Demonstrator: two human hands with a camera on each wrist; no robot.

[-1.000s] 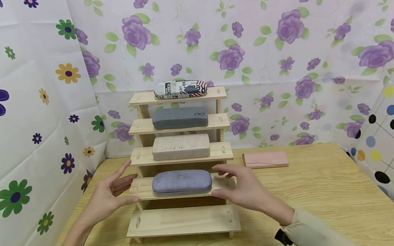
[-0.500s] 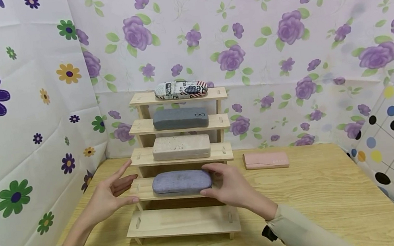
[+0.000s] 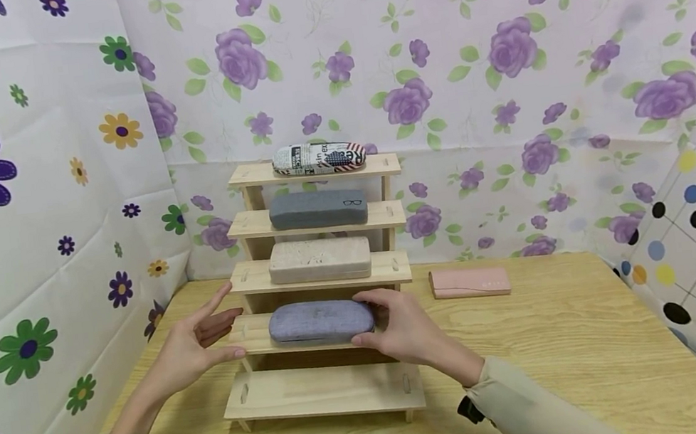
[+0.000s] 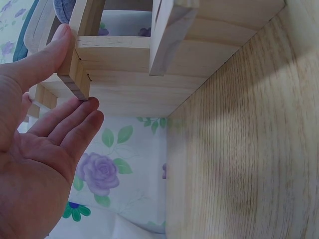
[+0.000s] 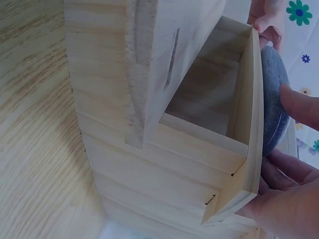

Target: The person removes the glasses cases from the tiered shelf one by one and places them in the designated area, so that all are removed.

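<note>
A purple-blue glasses case (image 3: pixel 321 322) lies on the second-lowest tier of a wooden step rack (image 3: pixel 323 392). My right hand (image 3: pixel 409 328) grips its right end, thumb at the front and fingers behind; the right wrist view shows the case (image 5: pixel 273 99) between them. At the rack's left side my left hand (image 3: pixel 185 346) holds the end of that same tier, its thumb on the front edge and fingertips at the board's end in the left wrist view. Higher tiers carry a beige case (image 3: pixel 319 259), a grey-blue case (image 3: pixel 318 208) and a newsprint-patterned case (image 3: pixel 318 158).
A pink flat case (image 3: pixel 469 282) lies on the wooden table (image 3: pixel 531 353) to the right of the rack. Flower-printed cloth (image 3: pixel 407 60) hangs behind, with more patterned cloth on both sides.
My right hand has moved left, from just beside the purple-blue case's right end to a grip on it. The case and my left hand stay in place.
</note>
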